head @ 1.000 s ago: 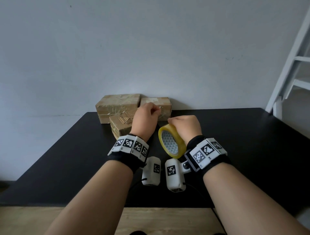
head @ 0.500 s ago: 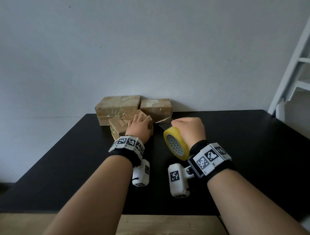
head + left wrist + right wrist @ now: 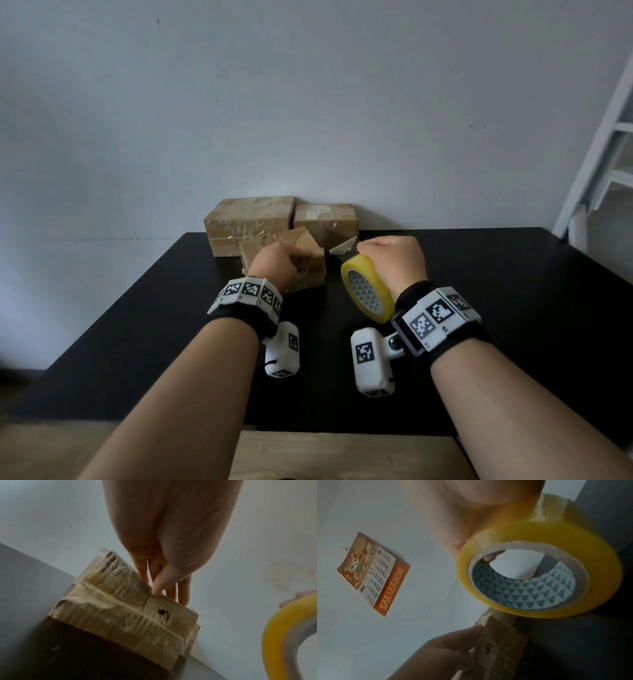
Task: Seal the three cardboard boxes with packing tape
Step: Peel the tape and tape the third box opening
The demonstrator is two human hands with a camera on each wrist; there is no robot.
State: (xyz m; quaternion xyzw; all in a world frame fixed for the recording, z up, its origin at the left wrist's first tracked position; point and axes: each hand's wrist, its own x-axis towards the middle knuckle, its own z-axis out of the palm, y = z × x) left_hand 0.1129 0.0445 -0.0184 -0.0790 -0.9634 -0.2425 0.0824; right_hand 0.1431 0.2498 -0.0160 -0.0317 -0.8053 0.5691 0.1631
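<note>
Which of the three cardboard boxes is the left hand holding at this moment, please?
The small front box, nearest the person. The left hand grips its top edge, while the large box and the right-hand box sit untouched behind it against the wall.

tape roll [image 3: 281, 635] cut off, small box [image 3: 130, 615] blurred

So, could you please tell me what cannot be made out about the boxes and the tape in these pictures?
- Head view: the left hand covers the top of the small box, hiding its seam.
- Left wrist view: motion blur smears the small box; whether its flaps are stuck is unclear.
- Left wrist view: the tape roll is cut off by the frame edge.
- Right wrist view: the right hand hides the tape's loose end.
</note>
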